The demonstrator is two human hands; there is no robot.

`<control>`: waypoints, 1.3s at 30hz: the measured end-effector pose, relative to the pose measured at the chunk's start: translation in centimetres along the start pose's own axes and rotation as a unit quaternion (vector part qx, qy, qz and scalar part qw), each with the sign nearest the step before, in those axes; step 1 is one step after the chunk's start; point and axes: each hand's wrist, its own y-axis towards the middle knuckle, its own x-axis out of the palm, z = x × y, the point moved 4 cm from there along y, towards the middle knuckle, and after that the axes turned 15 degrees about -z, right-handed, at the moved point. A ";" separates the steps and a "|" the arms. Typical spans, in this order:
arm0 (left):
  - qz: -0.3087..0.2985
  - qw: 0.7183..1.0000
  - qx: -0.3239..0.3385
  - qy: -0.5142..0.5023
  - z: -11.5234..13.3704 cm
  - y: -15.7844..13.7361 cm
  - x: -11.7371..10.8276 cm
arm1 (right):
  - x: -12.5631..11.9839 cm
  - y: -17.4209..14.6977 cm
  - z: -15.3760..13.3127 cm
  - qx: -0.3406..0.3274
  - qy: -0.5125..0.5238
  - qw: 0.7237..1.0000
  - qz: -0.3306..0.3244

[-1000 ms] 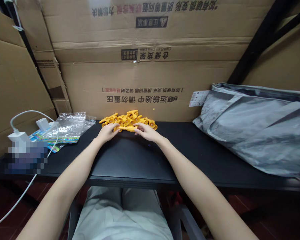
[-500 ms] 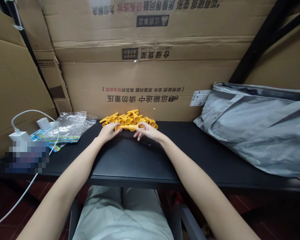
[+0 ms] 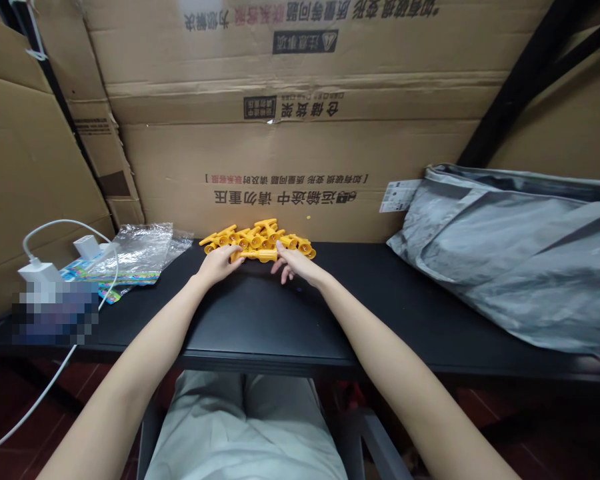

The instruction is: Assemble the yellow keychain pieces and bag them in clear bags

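Observation:
A small yellow plastic horn-shaped piece [image 3: 259, 255] lies level, sideways across the space between my hands. Its left end is pinched in the fingers of my left hand [image 3: 219, 267], which is closed on it. Beside its right end is my right hand [image 3: 300, 264], open, with thumb raised and fingers apart; whether a fingertip touches the piece I cannot tell. Just behind both hands a heap of similar yellow pieces [image 3: 260, 230], several with round flared mouths, rests on the black table [image 3: 275, 320]. My fingers hide part of the heap's front.
A cardboard wall [image 3: 180, 147] stands behind the table. At the left are clear plastic bags [image 3: 135, 253], a white charger [image 3: 39, 277] with a white cable [image 3: 57, 377], and a blurred-out object. A grey bag [image 3: 500, 253] takes up the right side.
My right hand has shifted slightly right and its fingers have spread from the piece's right end, leaving more of it showing. My left hand keeps its hold in nearly the same place.

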 end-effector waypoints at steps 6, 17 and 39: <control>0.005 1.000 -0.001 -0.004 0.1 -0.1 -0.2 | -0.4 -0.1 -0.4 -0.092 -0.018 0.995 -0.014; 0.015 1.000 0.003 -0.016 0.9 0.0 -0.5 | 0.1 0.2 0.0 0.006 -0.015 0.999 0.032; -0.003 0.999 -0.009 -0.036 0.0 -0.2 -0.7 | -0.7 0.7 0.6 -0.097 -0.064 0.993 0.035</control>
